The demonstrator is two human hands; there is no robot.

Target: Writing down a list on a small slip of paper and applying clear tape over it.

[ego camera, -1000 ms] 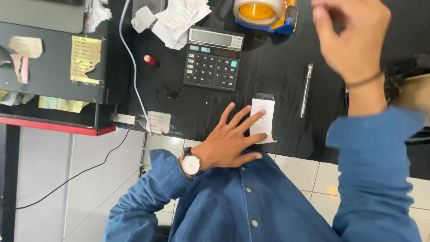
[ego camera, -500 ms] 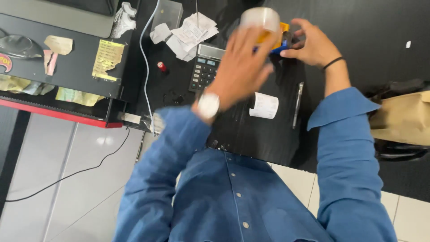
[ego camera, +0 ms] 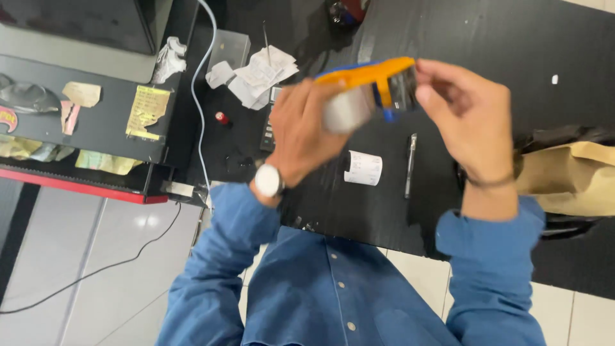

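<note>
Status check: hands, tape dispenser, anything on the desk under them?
Left hand and right hand both grip the orange tape dispenser, lifted off the black desk. Paper slip and pen lie below.

Plastic tape dispenser (ego camera: 375, 80), matt black table (ego camera: 487, 51)

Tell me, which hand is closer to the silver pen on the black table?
Right. The right hand hangs just above and to the side of the pen, gripping the tape dispenser. The left hand, with the watch, is farther off, beyond the small paper roll.
</note>
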